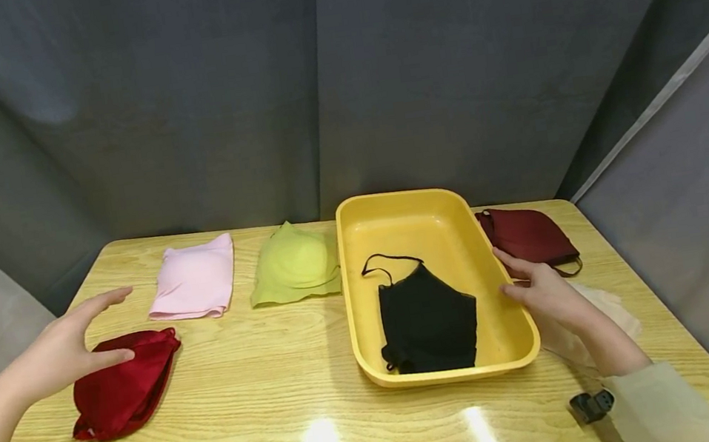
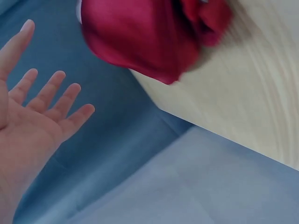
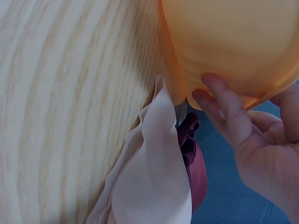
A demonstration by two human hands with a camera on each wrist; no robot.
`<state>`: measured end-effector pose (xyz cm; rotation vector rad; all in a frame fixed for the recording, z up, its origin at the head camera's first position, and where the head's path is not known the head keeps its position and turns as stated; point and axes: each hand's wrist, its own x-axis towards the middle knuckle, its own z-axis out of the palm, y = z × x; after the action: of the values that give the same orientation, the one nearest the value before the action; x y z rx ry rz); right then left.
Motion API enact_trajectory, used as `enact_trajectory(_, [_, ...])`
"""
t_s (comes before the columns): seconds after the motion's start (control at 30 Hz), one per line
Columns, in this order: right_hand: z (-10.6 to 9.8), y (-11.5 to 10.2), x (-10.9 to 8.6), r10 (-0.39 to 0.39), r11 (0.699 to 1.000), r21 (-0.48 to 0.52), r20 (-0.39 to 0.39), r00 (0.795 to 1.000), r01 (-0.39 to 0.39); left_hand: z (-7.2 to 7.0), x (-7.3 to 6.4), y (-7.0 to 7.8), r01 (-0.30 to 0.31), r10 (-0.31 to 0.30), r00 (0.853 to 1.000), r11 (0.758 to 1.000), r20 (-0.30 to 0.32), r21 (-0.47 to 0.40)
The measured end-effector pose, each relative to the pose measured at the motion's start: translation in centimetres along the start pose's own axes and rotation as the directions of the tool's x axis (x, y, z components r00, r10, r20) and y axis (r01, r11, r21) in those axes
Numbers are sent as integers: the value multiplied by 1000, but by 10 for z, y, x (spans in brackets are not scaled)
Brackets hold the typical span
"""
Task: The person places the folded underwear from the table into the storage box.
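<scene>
My left hand [image 1: 53, 358] hovers with fingers and thumb spread beside a folded red satin bra [image 1: 124, 389] at the table's left. The left wrist view shows that palm [image 2: 28, 135] holding nothing, apart from the red bra [image 2: 135, 37]. With its fingers against the outer side wall, my right hand [image 1: 548, 292] touches a yellow plastic tub [image 1: 354, 310]. In the right wrist view those fingers [image 3: 229, 109] look nearly straight on the tub wall [image 3: 224, 42]. A black bra [image 1: 431, 319] with a thin looped strap lies inside the tub.
Left of the tub lie a pink bra [image 1: 195, 278] and a yellow-green bra [image 1: 296, 264]. On its right are a maroon bra [image 1: 531, 235] and a pale beige bra [image 1: 608, 311], partly behind my right arm. Grey curtains [image 1: 210, 98] stand behind the wooden table [image 1: 231, 409].
</scene>
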<state>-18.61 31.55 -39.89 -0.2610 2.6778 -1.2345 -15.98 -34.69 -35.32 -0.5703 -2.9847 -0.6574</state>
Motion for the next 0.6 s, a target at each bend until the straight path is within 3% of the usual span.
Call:
enact_trajectory(0.2, [0,-1,0,-8,1000,-5,-2,1000,8,2,-2,-23,36,-37,996,999,85,11])
enact_trajectory(0.37, [1,0,0,-12,1000,-2,-2,1000,12,5,0,-34,85,-79,974,996,211,-19])
enact_trajectory(0.6, [0,1,0,-12,1000,9,2,1000,12,8,3,-43,118,-95,956,991,279,-67])
